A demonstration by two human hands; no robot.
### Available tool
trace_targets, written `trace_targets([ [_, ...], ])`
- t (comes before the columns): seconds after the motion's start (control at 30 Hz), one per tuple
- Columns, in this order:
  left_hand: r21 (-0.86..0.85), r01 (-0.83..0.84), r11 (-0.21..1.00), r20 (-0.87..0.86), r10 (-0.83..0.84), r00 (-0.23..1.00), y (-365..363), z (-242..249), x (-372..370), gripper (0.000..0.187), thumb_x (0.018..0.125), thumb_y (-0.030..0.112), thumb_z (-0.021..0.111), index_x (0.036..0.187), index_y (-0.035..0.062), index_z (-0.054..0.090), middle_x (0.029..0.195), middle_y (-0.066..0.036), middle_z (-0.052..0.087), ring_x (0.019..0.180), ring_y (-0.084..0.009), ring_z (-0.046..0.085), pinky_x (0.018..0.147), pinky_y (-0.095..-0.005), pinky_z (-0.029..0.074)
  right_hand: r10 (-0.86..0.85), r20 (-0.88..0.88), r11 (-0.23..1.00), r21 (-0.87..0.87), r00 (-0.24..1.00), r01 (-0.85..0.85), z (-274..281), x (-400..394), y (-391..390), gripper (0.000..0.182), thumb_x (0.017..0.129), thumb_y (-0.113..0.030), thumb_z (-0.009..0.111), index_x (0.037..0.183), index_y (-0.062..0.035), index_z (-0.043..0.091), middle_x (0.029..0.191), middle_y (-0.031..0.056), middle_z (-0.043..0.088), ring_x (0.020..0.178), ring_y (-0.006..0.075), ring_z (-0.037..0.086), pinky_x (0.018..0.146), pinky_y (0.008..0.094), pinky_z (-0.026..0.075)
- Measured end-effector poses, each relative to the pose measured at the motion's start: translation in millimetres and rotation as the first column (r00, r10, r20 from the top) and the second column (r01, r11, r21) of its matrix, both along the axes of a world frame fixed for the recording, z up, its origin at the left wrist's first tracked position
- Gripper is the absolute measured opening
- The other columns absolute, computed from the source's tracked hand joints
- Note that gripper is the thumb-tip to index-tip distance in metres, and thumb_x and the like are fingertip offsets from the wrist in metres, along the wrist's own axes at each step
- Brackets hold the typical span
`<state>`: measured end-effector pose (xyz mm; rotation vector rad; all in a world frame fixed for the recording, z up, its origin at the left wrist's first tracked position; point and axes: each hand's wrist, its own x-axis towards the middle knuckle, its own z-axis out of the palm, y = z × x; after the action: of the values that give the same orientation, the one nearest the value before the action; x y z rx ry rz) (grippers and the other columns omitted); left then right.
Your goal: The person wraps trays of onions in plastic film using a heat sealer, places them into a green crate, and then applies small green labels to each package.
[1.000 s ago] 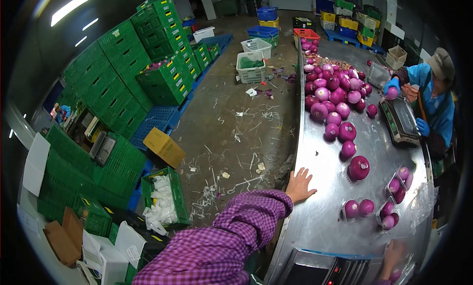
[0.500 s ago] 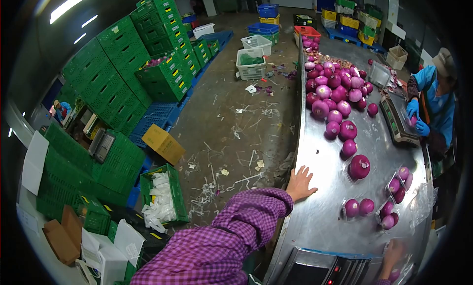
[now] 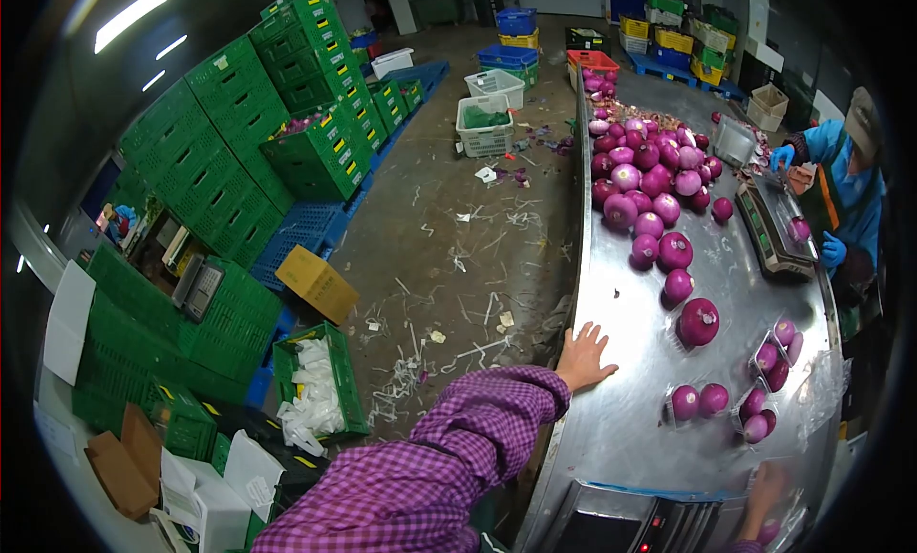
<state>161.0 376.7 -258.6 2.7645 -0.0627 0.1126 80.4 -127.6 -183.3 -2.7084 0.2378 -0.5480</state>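
Note:
My left hand [image 3: 585, 358] lies flat on the steel table [image 3: 621, 429] near its left edge, fingers spread and nothing in it. At the lower right, my right hand [image 3: 765, 489] is blurred, and its fingers cannot be made out. Just below it, partly hidden, a red onion [image 3: 768, 531] shows beside clear plastic. Two onions in a clear tray [image 3: 684, 402] sit between my hands, and further clear packs of onions [image 3: 755, 414] stand to the right. A large red onion [image 3: 698, 321] rests in a clear tray farther up.
A heap of red onions [image 3: 659, 157] covers the table's far part. At the right, a co-worker in blue [image 3: 855, 195] with gloves stands by a scale [image 3: 776, 228]. A black machine [image 3: 621, 524] sits at the near edge. Green crates [image 3: 205, 142] are stacked left; strips litter the floor.
The co-worker's gloved hands have moved apart, one toward the far side of the scale, and an onion now lies on the scale. My left hand has stayed in place.

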Motion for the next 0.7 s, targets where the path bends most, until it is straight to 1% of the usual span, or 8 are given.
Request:
trace_targets([
  [0.07,0.004,-0.001,1.000,0.018,0.001,1.000,0,-3,0,0.065,0.076,0.049,0.061,0.121,0.0038,0.053,0.132,-0.018,0.043,0.130,-0.0319,0.030,0.099,-0.0550,0.027,0.010,-0.044,0.997,0.075,0.999,-0.007,5,-1,5,0.017,0.085,-0.010,0.054,0.086,0.0062,0.059,0.075,0.0152,0.061,0.069,0.0238,0.058,0.067,0.0335,0.045],
  [0.17,0.009,0.000,1.000,0.006,0.000,1.000,0,0,0,0.065,0.076,0.050,0.061,0.121,0.0039,0.053,0.132,-0.018,0.043,0.130,-0.0318,0.030,0.099,-0.0548,0.026,0.021,-0.048,0.995,0.095,0.999,-0.016,2,0,0,0.017,0.085,-0.010,0.054,0.086,0.0062,0.059,0.075,0.0154,0.061,0.069,0.0246,0.059,0.067,0.0338,0.045],
  [0.37,0.012,0.000,1.000,0.002,0.000,1.000,0,-1,0,0.065,0.077,0.049,0.061,0.122,0.0043,0.053,0.132,-0.018,0.043,0.130,-0.0320,0.031,0.099,-0.0549,0.026,0.048,-0.084,0.998,0.033,0.995,-0.046,-3,0,-10,0.017,0.085,-0.010,0.054,0.086,0.0060,0.059,0.075,0.0165,0.061,0.068,0.0238,0.059,0.066,0.0332,0.045],
  [0.47,0.033,-0.014,0.999,0.032,0.013,0.999,-2,-10,3,0.065,0.077,0.050,0.060,0.123,0.0045,0.052,0.133,-0.018,0.043,0.130,-0.0323,0.031,0.099,-0.0552,0.026,0.016,-0.125,0.995,0.095,0.992,-0.004,22,-6,17,0.017,0.085,-0.011,0.055,0.085,0.0055,0.059,0.074,0.0165,0.061,0.067,0.0238,0.059,0.065,0.0333,0.045],
  [0.5,0.032,0.005,0.999,0.005,-0.005,1.000,-2,-9,4,0.066,0.077,0.052,0.059,0.123,0.0045,0.052,0.133,-0.018,0.043,0.130,-0.0321,0.031,0.100,-0.0556,0.026,0.043,-0.072,0.993,0.110,0.996,-0.035,24,-6,21,0.017,0.084,-0.011,0.055,0.085,0.0052,0.059,0.074,0.0159,0.061,0.066,0.0235,0.059,0.064,0.0335,0.045],
  [0.53,0.044,0.000,0.999,0.012,0.000,1.000,-1,-5,5,0.066,0.077,0.052,0.059,0.123,0.0045,0.052,0.133,-0.018,0.043,0.130,-0.0321,0.031,0.100,-0.0556,0.026,0.049,-0.064,0.992,0.121,0.997,-0.041,21,-5,19,0.017,0.084,-0.011,0.055,0.085,0.0052,0.059,0.074,0.0159,0.061,0.066,0.0235,0.059,0.064,0.0335,0.045],
  [0.6,0.048,0.003,0.999,-0.012,-0.003,1.000,0,0,1,0.067,0.077,0.053,0.058,0.123,0.0044,0.052,0.133,-0.018,0.043,0.130,-0.0318,0.031,0.099,-0.0557,0.026,0.024,-0.099,0.999,0.050,0.995,-0.019,14,-1,13,0.015,0.084,-0.009,0.055,0.085,0.0055,0.058,0.073,0.0157,0.061,0.065,0.0224,0.059,0.063,0.0331,0.045],
  [0.7,0.043,0.006,0.999,0.009,-0.006,1.000,-1,-2,1,0.067,0.075,0.053,0.059,0.121,0.0045,0.053,0.132,-0.017,0.044,0.129,-0.0315,0.031,0.100,-0.0548,0.026,0.048,-0.058,0.997,0.060,0.997,-0.044,9,-4,9,0.014,0.084,-0.007,0.054,0.084,0.0062,0.058,0.072,0.0154,0.061,0.063,0.0219,0.059,0.063,0.0330,0.045],
])
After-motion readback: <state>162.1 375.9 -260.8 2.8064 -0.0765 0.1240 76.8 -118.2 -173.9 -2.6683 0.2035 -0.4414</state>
